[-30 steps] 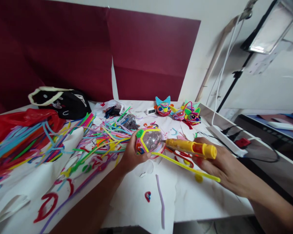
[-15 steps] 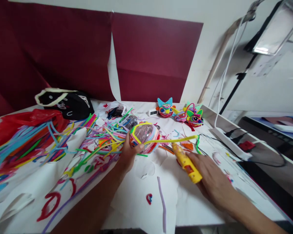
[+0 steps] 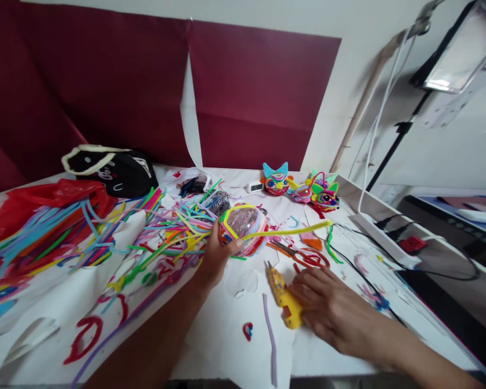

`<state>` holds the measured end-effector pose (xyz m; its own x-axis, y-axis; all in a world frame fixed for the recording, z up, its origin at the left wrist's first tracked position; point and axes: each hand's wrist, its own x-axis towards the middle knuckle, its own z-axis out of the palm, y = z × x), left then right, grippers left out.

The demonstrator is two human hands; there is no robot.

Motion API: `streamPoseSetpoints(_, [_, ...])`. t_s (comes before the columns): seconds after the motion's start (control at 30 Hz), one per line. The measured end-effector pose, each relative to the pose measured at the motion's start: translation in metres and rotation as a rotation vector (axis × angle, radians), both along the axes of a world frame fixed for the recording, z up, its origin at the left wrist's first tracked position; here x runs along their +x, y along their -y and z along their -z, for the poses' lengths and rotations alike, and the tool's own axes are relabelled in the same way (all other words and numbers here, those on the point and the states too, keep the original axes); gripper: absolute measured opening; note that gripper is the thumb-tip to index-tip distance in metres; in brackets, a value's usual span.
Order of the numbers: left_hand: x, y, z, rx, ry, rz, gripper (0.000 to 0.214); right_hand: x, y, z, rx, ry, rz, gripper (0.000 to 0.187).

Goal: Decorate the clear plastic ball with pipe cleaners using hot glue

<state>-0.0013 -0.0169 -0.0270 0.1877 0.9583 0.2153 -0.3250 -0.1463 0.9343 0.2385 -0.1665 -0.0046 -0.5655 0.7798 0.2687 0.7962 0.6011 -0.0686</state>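
My left hand (image 3: 216, 254) is closed around the side of a round, clear-topped ornament (image 3: 245, 227) wrapped in coloured pipe cleaners. From its near side a yellow pipe cleaner (image 3: 291, 231) sticks out to the right, its far end loose. Low over the white table, my right hand (image 3: 328, 305) is closed at the handle of a yellow hot glue gun (image 3: 281, 294), whose nozzle points up and left. Just beyond the gun lie red-handled scissors (image 3: 308, 256). Nearer me, a purple pipe cleaner (image 3: 269, 340) and a small red and blue piece (image 3: 248, 330) rest on white paper.
Loose pipe cleaners (image 3: 174, 232) cover the left, beside a red plastic bag (image 3: 65, 189) and a black bag (image 3: 121, 175). Finished pipe-cleaner heads (image 3: 276, 181) stand at the back. A power strip (image 3: 384, 240) sits on the right, with a black cord (image 3: 360, 275) trailing over the table.
My right hand has lowered the glue gun away from the yellow pipe cleaner, toward me and slightly left, uncovering the scissors. My left hand keeps its hold on the ornament.
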Motion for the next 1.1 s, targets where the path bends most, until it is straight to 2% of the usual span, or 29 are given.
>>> streamPoseSetpoints(0.1, [0.001,0.0,0.003,0.021,-0.014,0.006,0.078,-0.011,-0.01,-0.028,-0.054,-0.306,0.143,0.042])
streamPoseSetpoints(0.17, [0.001,-0.001,0.005,0.04,-0.042,-0.008,0.078,-0.022,-0.025,-0.036,-0.082,-0.551,0.224,0.037])
streamPoseSetpoints(0.23, [0.001,-0.001,0.006,0.057,-0.064,-0.008,0.079,-0.033,-0.042,-0.038,-0.07,-0.788,0.209,0.038])
streamPoseSetpoints(0.3, [0.0,-0.001,0.006,0.067,-0.076,0.008,0.08,-0.043,-0.057,-0.038,-0.07,-0.92,0.14,0.038])
streamPoseSetpoints(0.37, [0.0,-0.001,0.005,0.068,-0.088,0.019,0.081,-0.049,-0.066,-0.039,-0.042,-0.917,0.139,0.029])
streamPoseSetpoints(0.47, [0.0,-0.001,0.004,0.062,-0.106,-0.004,0.083,-0.05,-0.073,-0.04,0.041,-0.872,0.142,0.031])
streamPoseSetpoints(0.7, [0.003,0.001,0.001,0.05,-0.141,-0.022,0.086,-0.049,-0.078,-0.04,0.128,-0.921,0.002,0.018])
streamPoseSetpoints(0.97, [0.002,0.003,-0.003,0.043,-0.149,-0.022,0.084,-0.049,-0.091,-0.037,0.188,-0.908,0.075,0.013])
streamPoseSetpoints(1.1, [0.001,0.001,0.002,0.045,-0.133,-0.021,0.085,-0.052,-0.096,-0.033,0.19,-0.948,0.099,0.016])
